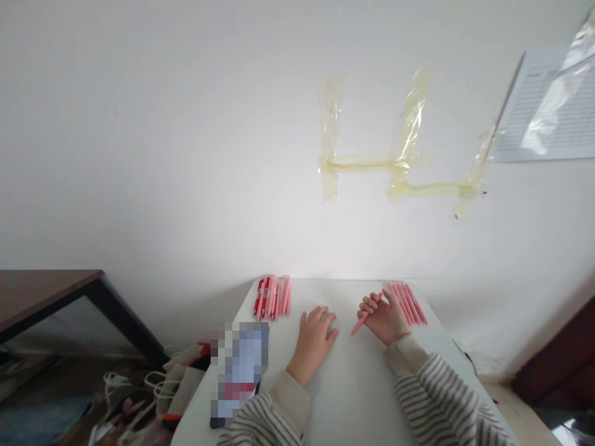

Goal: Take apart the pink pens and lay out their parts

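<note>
My right hand (383, 317) is closed around a pink pen (361, 322), whose tip points down and left over the white table (353, 384). Just right of that hand lies a row of several pink pens (409, 302), side by side near the table's far edge. My left hand (313, 339) rests palm down on the table with its fingers stretched out and nothing in it. Beyond it at the far left lies another group of several pens (272, 297), some pink and some red and white. Both arms wear striped sleeves.
A phone (239, 371) lies on the table's left side, its screen blurred. A dark wooden table (51, 297) stands at left, with bags and clutter (153, 396) on the floor. The white wall behind carries yellowed tape strips (400, 167) and a taped paper sheet (548, 111).
</note>
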`<state>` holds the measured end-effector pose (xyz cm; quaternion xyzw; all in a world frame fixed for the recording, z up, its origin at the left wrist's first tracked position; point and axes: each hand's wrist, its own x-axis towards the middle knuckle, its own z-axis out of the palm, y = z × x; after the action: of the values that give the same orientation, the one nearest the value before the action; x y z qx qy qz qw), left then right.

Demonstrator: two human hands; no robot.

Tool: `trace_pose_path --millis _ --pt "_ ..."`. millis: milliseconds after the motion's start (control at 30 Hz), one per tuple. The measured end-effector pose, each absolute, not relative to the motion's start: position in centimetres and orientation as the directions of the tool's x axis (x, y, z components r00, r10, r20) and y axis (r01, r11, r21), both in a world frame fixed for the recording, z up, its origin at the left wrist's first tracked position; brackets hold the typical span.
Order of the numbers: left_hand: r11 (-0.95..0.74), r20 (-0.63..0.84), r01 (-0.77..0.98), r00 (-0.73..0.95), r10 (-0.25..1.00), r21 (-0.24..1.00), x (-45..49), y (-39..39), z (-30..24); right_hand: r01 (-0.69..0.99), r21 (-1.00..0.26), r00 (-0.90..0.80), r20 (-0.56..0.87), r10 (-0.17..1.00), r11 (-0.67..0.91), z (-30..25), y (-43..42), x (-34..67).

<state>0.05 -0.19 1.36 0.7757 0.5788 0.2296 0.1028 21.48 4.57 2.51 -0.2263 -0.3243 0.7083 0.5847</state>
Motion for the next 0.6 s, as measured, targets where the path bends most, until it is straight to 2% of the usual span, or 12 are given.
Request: trace_pose_path --millis 100,267,333,600 --pt "-0.306 0.233 0.855 0.225 0.946 0.419 0.0 -0.12 1.25 -0.698 -0.705 -0.231 0.057 0.971 -0.124 2.39 4.61 21.48" --pt "-0.299 0.215 0.864 0.228 0.95 0.405 -0.02 -0.04 1.13 -0.832 -0.494 -0.3 0.013 0.954 -0.255 2.39 4.41 21.45" --pt "-0.299 0.211 0.866 0.23 0.95 0.401 0.0 -0.02 1.11 -0.85 -0.445 -0.321 0.013 0.947 -0.282 2.41 4.35 21.43" --pt "-0.305 0.221 0.866 0.232 0.947 0.396 0.01 0.02 0.93 -0.857 -0.413 -0.333 -0.011 0.943 -0.308 2.4 4.42 21.54"
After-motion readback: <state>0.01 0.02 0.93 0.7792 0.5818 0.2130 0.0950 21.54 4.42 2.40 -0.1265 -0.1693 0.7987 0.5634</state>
